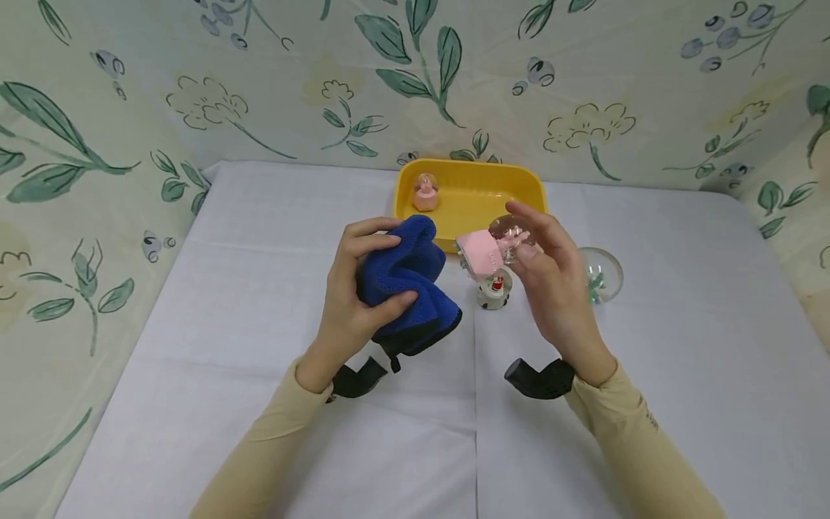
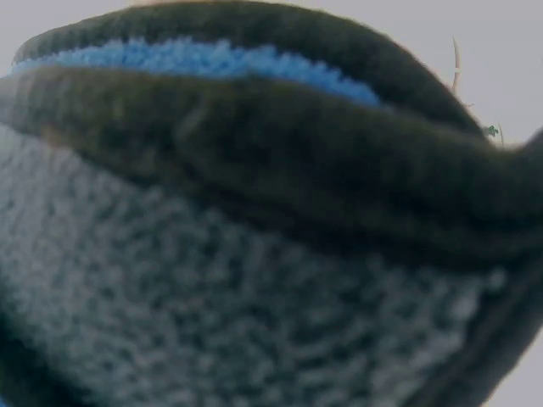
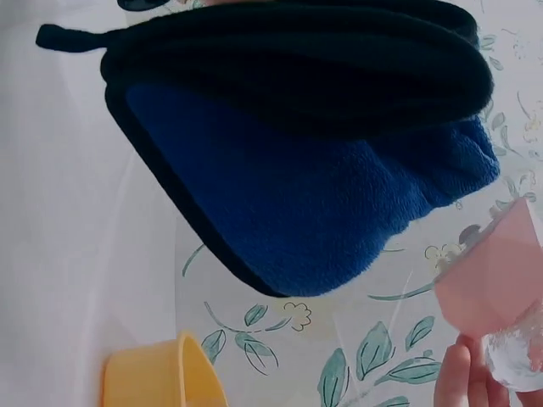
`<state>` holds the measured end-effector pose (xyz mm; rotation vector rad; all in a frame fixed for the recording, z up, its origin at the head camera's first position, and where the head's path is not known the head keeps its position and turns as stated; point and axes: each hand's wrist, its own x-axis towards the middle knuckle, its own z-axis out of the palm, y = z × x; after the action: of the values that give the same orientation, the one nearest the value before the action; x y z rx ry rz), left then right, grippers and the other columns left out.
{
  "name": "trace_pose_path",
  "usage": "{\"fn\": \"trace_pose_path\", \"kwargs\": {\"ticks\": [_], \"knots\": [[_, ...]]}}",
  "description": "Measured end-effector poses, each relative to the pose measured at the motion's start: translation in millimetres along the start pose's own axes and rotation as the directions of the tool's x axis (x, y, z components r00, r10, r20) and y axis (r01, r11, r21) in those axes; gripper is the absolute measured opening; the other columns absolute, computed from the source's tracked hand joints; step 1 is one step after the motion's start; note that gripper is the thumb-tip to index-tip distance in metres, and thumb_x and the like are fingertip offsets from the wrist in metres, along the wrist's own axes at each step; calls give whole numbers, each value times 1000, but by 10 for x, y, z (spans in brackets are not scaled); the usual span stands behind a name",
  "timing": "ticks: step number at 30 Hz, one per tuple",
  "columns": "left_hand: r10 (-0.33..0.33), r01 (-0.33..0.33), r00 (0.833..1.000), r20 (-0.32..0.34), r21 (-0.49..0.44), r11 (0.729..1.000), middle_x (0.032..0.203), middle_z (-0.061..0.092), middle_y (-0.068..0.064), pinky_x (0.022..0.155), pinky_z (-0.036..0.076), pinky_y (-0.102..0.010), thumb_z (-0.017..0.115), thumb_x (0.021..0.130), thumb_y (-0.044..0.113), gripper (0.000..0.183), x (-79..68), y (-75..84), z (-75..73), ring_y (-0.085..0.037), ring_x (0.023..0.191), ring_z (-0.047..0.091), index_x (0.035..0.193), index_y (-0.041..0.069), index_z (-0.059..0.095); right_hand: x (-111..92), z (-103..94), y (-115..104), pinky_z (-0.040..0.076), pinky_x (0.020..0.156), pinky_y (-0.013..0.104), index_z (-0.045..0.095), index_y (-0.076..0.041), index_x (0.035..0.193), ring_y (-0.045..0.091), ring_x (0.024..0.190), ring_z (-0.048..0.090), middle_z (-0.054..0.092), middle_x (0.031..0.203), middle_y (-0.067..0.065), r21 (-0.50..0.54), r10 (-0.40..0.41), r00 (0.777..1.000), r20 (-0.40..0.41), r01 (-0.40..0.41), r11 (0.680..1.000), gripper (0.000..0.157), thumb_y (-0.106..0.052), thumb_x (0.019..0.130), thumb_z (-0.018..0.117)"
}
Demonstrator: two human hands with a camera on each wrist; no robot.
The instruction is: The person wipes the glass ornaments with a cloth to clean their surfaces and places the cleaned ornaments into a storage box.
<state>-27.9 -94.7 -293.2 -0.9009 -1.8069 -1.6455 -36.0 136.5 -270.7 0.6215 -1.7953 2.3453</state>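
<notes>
My left hand [image 1: 353, 281] grips a crumpled blue cloth [image 1: 411, 277] with black edging and a small loop. The cloth's black edge [image 2: 339, 170] fills most of the left wrist view. In my right hand [image 1: 558, 288] a snow globe with a pink base [image 1: 481, 254] is held by its clear ball, tilted with the base toward the cloth. That pink base [image 3: 496, 275] sits apart from the cloth in the right wrist view, fingertips at the ball. Below it on the table stands a small snow globe with a whitish base and red figure [image 1: 495, 288].
A yellow tray [image 1: 476, 169] lies at the back of the white-covered table [image 1: 259, 216], with a small pink-based snow globe [image 1: 425, 193] at its left end. Right of my right hand is a clear globe with something green inside [image 1: 609, 277]. Behind hangs a floral cloth [image 1: 259, 94].
</notes>
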Motion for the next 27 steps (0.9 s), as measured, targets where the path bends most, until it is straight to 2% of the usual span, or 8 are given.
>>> {"fn": "trace_pose_path", "kwargs": {"ticks": [5, 9, 12, 18, 27], "knots": [[-32, 32, 999, -8, -8, 999, 127, 45, -25, 95, 44, -46, 67, 88, 42, 57, -21, -10, -58, -34, 117, 47, 115, -3, 45, 179, -24, -11, 42, 95, 30, 56, 3, 123, 32, 111, 48, 53, 116, 19, -56, 5, 999, -51, -8, 998, 35, -4, 89, 52], [-47, 47, 999, -11, -9, 999, 127, 46, -23, 96, 43, -46, 67, 88, 41, 58, -33, -12, -79, -33, 116, 48, 115, -4, 45, 358, -23, -11, 42, 96, 27, 56, 3, 124, 28, 108, 50, 52, 122, 16, -111, 96, 988, -121, -109, 988, 35, -6, 90, 61], [-53, 53, 998, -17, -13, 998, 127, 46, -23, 97, 43, -46, 67, 87, 41, 58, -39, -15, -86, -34, 116, 48, 114, -6, 45, 517, -33, 29, 42, 97, 26, 55, -1, 126, 25, 108, 50, 53, 124, 13, -185, 161, 974, -161, -190, 964, 39, -9, 89, 65], [-67, 67, 997, -27, -21, 998, 127, 46, -23, 97, 42, -46, 68, 87, 40, 59, -56, -33, -101, -34, 116, 49, 115, -7, 45, 833, -31, 236, 42, 98, 31, 52, 0, 125, 25, 108, 51, 56, 126, 16, -267, 198, 964, -178, -241, 933, 41, -3, 87, 67], [-82, 82, 996, -25, -2, 997, 127, 47, -21, 97, 42, -46, 67, 87, 41, 58, -72, -55, -102, -32, 116, 49, 116, -5, 45, 1157, -14, 592, 43, 90, 25, 50, 0, 128, 19, 102, 49, 53, 123, 12, -354, 223, 928, -298, -325, 877, 46, -6, 86, 69]]}}
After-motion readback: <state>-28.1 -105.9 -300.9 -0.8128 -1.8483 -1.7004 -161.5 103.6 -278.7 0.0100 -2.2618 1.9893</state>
